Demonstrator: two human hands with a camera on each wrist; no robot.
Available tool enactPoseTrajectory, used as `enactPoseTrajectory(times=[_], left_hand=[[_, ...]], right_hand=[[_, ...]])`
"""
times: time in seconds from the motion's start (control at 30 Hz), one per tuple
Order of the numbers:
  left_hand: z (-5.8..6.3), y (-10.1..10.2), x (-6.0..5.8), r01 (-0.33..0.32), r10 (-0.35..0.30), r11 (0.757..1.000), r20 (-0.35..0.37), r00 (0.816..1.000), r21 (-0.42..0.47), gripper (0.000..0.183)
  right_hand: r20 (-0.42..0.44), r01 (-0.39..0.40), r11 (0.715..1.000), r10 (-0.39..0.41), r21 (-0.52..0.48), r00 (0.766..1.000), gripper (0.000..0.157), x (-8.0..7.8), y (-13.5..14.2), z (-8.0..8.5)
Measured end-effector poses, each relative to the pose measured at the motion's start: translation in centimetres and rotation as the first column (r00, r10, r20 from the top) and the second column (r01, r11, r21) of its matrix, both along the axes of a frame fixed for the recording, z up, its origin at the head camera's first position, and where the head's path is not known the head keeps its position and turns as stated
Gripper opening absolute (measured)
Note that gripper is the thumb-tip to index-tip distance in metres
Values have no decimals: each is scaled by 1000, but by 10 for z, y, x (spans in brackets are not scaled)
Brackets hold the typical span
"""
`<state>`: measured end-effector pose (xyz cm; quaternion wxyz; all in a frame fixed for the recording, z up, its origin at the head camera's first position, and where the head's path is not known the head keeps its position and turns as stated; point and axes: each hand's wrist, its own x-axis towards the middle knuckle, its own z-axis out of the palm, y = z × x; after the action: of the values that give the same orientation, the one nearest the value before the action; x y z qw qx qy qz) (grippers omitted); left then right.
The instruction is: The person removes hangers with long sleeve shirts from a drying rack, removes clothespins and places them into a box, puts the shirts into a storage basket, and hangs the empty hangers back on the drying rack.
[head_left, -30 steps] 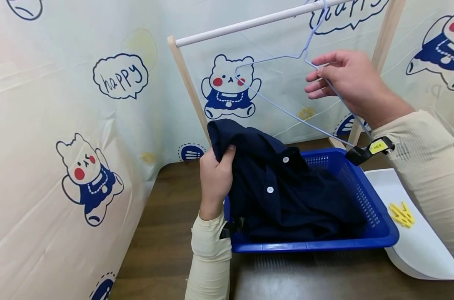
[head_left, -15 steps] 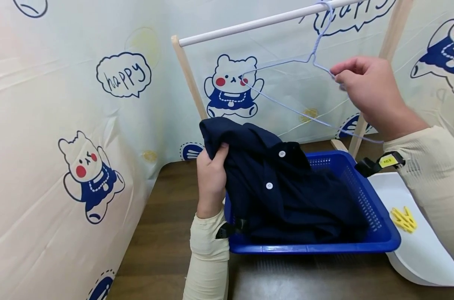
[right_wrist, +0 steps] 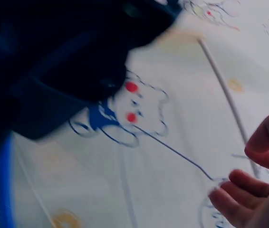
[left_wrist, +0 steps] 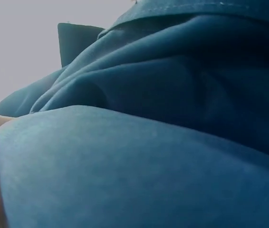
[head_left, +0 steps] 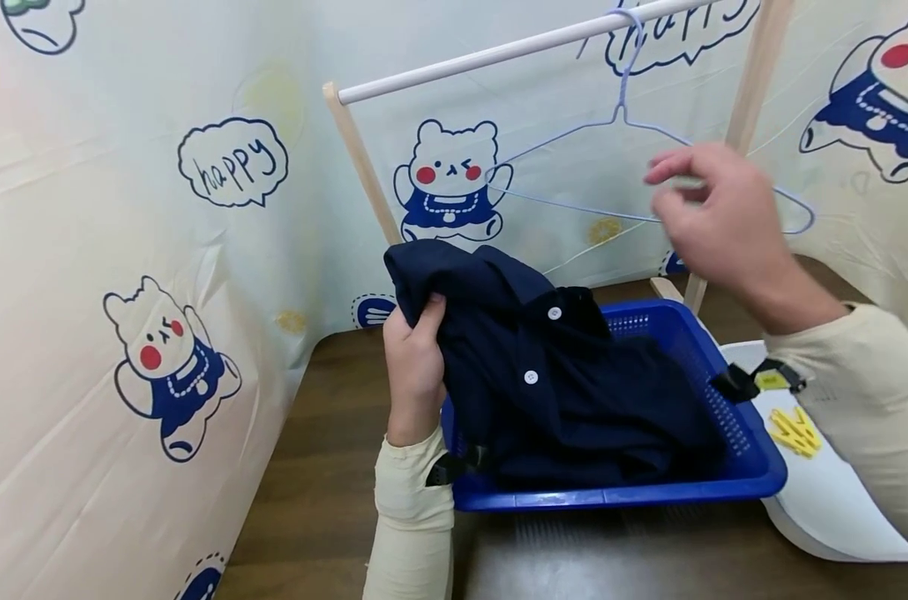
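A navy buttoned shirt (head_left: pixel 499 333) lies bunched over the blue plastic basket (head_left: pixel 611 498). My left hand (head_left: pixel 415 367) grips its upper left end, thumb on top of the cloth. Dark folds of this shirt fill most of the left wrist view, with a bit of the hand at the left edge. A pale blue wire hanger (head_left: pixel 622 104) hangs by its hook from the white rod (head_left: pixel 484 58). In front of the hanger's right half is my right hand (head_left: pixel 724 221), fingers loosely bent and holding nothing. The right wrist view shows those fingers near the hanger's wire.
Wooden posts (head_left: pixel 364 158) carry the rod behind the basket. To the basket's right, a white curved tray (head_left: pixel 836 517) bears several small yellow pieces (head_left: pixel 795 432). All this stands on a brown wooden table (head_left: pixel 326 467), with a printed cloth backdrop (head_left: pixel 274 250) behind.
My right hand has let go of the hanger and drawn down from it. The hanger has swung level and now faces forward on the rod. The left hand still holds the shirt.
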<state>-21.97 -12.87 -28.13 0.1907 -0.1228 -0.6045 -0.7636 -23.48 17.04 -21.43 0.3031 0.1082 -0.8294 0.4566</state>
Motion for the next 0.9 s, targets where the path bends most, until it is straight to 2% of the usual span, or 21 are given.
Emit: enactPoseTrajectory(times=[0.1, 0.17, 0.23, 0.33, 0.4, 0.43, 0.47, 0.53, 0.6, 0.67, 0.73, 0.83, 0.9], left_hand=[[-1, 0, 0, 3, -3, 1000, -16, 1000, 11, 12], [-1, 1, 0, 8, -8, 1000, -25, 1000, 11, 12], [-3, 2, 0, 15, -15, 1000, -31, 999, -2, 12], [-5, 3, 0, 33, -34, 999, -47, 998, -22, 13], [-6, 5, 0, 49, -52, 998, -67, 996, -40, 15], [-7, 6, 0, 61, -65, 997, -76, 995, -49, 16], [-8, 7, 1, 74, -79, 995, -86, 993, -61, 17], [-8, 9, 2, 106, -116, 990, -105, 988, -94, 20], [-8, 11, 4, 133, -151, 980, -116, 982, -150, 22], [-7, 13, 6, 160, -190, 961, -120, 974, -227, 23], [-6, 14, 9, 177, -222, 932, -111, 969, -317, 23], [-3, 16, 13, 246, -309, 872, -86, 947, -423, 25], [-1, 17, 15, 282, -355, 833, -68, 933, -476, 27]], right_hand=[[92, -131, 990, 126, 57, 988, 22, 5, -10, -15], [165, -253, 963, 235, 92, 958, 22, 6, -14, -24], [236, -389, 914, 356, 115, 904, 26, 6, -17, -31], [330, -578, 799, 508, 165, 796, 43, 7, -19, -37], [381, -655, 731, 559, 193, 736, 59, 9, -20, -40], [407, -680, 706, 571, 200, 713, 67, 10, -21, -41], [428, -692, 689, 570, 216, 701, 74, 11, -22, -42], [448, -693, 681, 556, 238, 700, 88, 13, -25, -44], [459, -688, 688, 546, 231, 701, 99, 14, -28, -46], [450, -680, 700, 545, 220, 707, 107, 13, -31, -49], [424, -676, 711, 560, 196, 712, 111, 12, -35, -51], [359, -675, 715, 591, 180, 722, 99, 9, -37, -52], [315, -675, 719, 610, 165, 727, 76, 7, -37, -50]])
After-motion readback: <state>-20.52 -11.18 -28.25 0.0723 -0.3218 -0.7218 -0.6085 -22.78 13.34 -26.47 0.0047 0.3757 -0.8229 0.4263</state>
